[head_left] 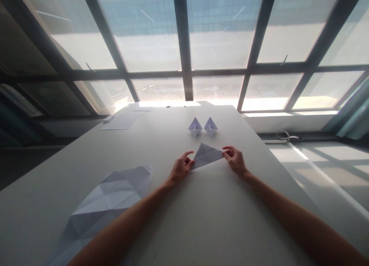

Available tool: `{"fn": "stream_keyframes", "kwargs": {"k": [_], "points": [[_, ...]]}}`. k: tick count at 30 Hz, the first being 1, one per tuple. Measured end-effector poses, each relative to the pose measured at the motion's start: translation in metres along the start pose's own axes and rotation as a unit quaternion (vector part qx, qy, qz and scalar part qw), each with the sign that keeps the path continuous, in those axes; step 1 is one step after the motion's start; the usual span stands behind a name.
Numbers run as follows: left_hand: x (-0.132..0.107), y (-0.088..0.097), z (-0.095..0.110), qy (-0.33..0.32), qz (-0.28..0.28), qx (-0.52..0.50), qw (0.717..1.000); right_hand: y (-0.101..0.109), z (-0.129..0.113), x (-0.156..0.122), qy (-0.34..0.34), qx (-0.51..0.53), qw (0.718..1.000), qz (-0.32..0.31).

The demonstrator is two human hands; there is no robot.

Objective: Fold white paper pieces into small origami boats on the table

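Observation:
Between my hands is a white sheet of paper folded into a triangle [206, 155], its peak pointing away from me. My left hand [182, 165] pinches the left corner between thumb and fingers. At the right corner, my right hand [234, 158] grips the paper with its fingertips. Just beyond it, two small folded paper boats [195, 127] stand side by side on the white table [161, 150]. A large creased sheet of paper [106, 198] lies to the left, partly covered by my left forearm.
Flat white sheets [123, 119] lie at the far left of the table, with a small pale object [108, 119] at their edge. Large framed windows [184, 47] rise behind the table. A coiled cable [283, 135] sits beyond the table's right edge.

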State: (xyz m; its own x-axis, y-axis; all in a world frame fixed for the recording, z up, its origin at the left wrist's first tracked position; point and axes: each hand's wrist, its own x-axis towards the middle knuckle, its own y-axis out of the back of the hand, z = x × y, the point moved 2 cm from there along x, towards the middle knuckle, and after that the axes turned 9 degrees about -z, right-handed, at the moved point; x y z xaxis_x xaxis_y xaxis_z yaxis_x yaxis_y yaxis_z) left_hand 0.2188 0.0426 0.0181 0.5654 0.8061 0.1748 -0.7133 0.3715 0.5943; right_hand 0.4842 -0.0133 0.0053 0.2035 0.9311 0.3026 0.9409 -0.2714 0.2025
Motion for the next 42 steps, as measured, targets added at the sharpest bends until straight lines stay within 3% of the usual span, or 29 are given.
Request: {"fn": "stream_keyframes", "kwargs": {"k": [5,9,13,17,20,23,29,37,42], "points": [[-0.004,-0.005,0.012,-0.053,-0.076,0.105,0.99,0.001,0.005,0.001,-0.017,-0.085,0.996,-0.009],[-0.006,-0.008,0.016,-0.097,-0.106,0.192,0.971,0.0,0.008,0.0,-0.025,-0.179,0.983,-0.024],[-0.009,-0.009,0.021,-0.125,-0.143,0.254,0.948,0.001,0.006,-0.001,-0.011,-0.284,0.958,-0.023],[-0.013,-0.008,0.029,-0.165,-0.145,0.304,0.927,0.002,0.002,-0.003,0.009,-0.391,0.92,-0.014],[-0.015,-0.011,0.032,-0.204,-0.208,0.325,0.9,-0.001,-0.002,-0.005,0.01,-0.416,0.909,-0.034],[-0.015,-0.012,0.031,-0.212,-0.259,0.324,0.885,-0.005,-0.007,-0.007,0.028,-0.396,0.916,-0.064],[-0.018,-0.012,0.035,-0.194,-0.216,0.328,0.899,-0.018,-0.019,-0.016,0.057,-0.386,0.914,-0.114],[-0.017,-0.024,0.025,-0.189,-0.269,0.326,0.886,-0.042,-0.021,-0.034,0.054,-0.442,0.85,-0.281],[-0.017,-0.023,0.025,-0.18,-0.269,0.336,0.884,-0.039,-0.016,-0.033,-0.013,-0.476,0.842,-0.254]]}}
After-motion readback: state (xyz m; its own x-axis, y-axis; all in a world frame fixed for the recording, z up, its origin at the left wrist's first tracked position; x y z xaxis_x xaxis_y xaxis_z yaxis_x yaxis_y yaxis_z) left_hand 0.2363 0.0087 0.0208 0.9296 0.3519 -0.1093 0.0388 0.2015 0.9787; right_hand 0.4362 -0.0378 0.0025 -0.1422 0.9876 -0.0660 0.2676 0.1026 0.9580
